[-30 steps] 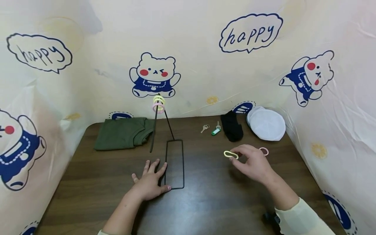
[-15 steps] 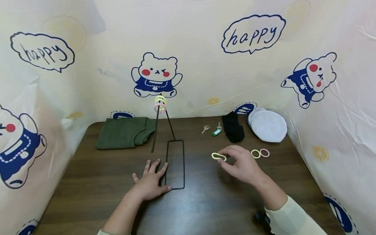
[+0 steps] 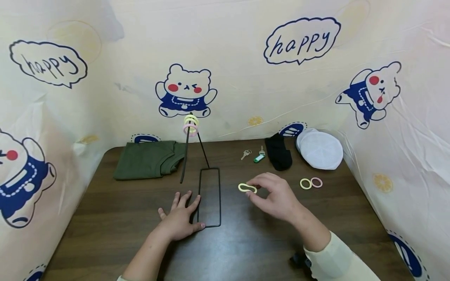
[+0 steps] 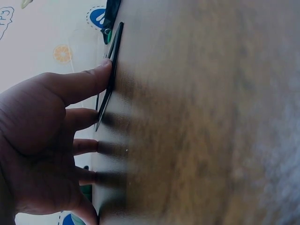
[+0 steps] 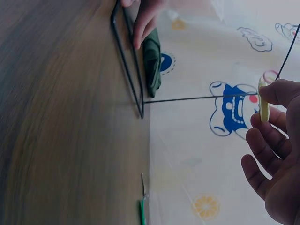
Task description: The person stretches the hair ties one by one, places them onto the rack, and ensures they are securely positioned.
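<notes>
A black wire stand (image 3: 220,197) has a flat rectangular base on the table and a rod rising from it and bending down towards the front. Several yellow and pink hair ties (image 3: 191,120) hang on its upper bend. My left hand (image 3: 178,219) lies with spread, straight fingers at the base's left side, thumb and forefinger touching the wire. Between thumb and fingers my right hand (image 3: 275,197) pinches a yellow hair tie (image 3: 242,189), squeezed into a narrow loop above the table, to the right of the base. In the right wrist view the pinched tie (image 5: 263,101) appears edge-on.
A yellow hair tie (image 3: 301,187) and a pink one (image 3: 320,182) lie side by side at the right. Behind them are a white cap (image 3: 320,150), a black folded cloth item (image 3: 278,152), a key (image 3: 245,154) and a green-tagged key (image 3: 259,157). Folded green cloth (image 3: 144,160) lies back left.
My right hand has moved left with the pinched yellow hair tie, uncovering the other yellow tie beside the pink one. My left hand has stayed at the stand's base.
</notes>
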The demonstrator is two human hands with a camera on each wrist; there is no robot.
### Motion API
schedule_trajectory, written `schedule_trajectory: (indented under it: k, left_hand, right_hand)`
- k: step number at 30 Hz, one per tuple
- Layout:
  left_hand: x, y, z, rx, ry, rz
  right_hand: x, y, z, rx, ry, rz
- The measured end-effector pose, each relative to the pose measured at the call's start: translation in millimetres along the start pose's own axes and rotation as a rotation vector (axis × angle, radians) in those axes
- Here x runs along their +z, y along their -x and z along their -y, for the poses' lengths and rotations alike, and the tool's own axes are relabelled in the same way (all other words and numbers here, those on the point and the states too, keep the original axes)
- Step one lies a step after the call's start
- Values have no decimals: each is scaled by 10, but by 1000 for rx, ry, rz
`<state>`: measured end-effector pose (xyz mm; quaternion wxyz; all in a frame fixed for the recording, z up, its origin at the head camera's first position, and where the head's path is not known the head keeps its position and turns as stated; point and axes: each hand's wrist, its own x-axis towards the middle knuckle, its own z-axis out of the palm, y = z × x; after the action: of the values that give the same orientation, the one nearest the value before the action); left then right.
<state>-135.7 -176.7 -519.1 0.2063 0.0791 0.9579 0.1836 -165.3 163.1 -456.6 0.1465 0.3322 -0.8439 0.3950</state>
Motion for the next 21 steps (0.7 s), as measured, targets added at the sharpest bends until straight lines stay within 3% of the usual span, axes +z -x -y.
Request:
schedule_trajectory:
  k: [10, 21]
  left_hand:
    - [-1, -7, -2, 1, -9, -7]
    - [12, -25, -16, -25, -24, 0]
  right_hand:
    - [65, -244, 259, -184, -59, -81]
    - [78, -483, 633, -345, -41, -58]
